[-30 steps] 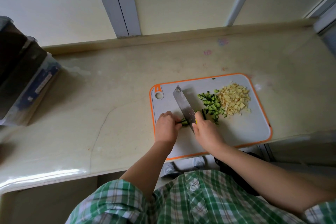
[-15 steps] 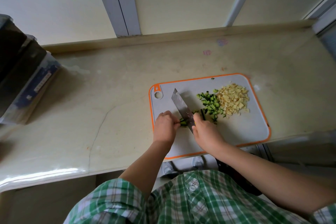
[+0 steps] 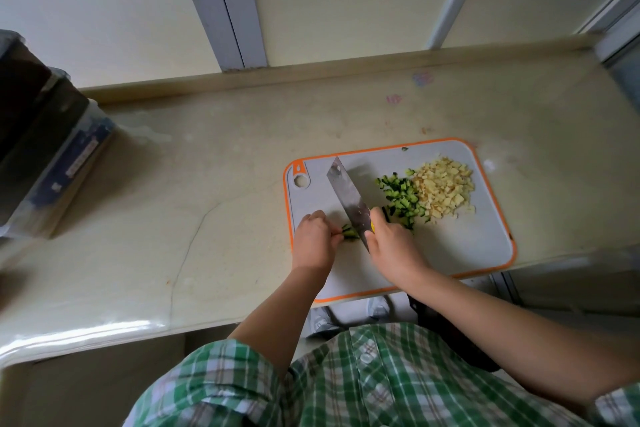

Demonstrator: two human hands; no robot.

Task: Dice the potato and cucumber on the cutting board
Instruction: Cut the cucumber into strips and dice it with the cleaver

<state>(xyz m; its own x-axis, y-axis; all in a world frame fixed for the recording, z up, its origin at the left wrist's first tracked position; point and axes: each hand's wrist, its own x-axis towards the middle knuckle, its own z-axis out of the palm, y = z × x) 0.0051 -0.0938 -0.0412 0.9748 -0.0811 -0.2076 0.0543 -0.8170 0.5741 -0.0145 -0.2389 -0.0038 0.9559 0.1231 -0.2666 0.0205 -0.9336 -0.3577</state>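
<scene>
Setting: a person in a green plaid shirt (image 3: 346, 378) stands at a pale stone countertop (image 3: 207, 184), seen from above.
Cutting board: grey with an orange rim (image 3: 467, 246), lying at the counter's near edge.
Cucumber stub: a short dark green piece (image 3: 349, 231) near the board's 8 o'clock side, lying between the two hands with its long axis running 9 to 3 o'clock.
Left hand: fingers curled (image 3: 313, 239), pinching the stub's end; the stub pokes out at its 3 o'clock.
Right hand: wrapped round the knife's handle (image 3: 391, 246), the stub at its 9 o'clock, just beside it.
Knife: a broad steel blade (image 3: 348, 199) running 11 to 5 o'clock, across the stub's length, its edge at the stub's free end.
Key relation: blade and holding fingertips sit very close, so each cut likely needs the left hand to edge back toward 9 o'clock.
Diced cucumber: small green cubes (image 3: 400, 198) heaped at the board's centre.
Diced potato: pale yellow cubes (image 3: 443, 191) touching that heap at its 3 o'clock.
Progress: the potato looks done, the cucumber nearly so.
Elsewhere: a dark container (image 3: 41, 149) at the counter's far 9 o'clock.
</scene>
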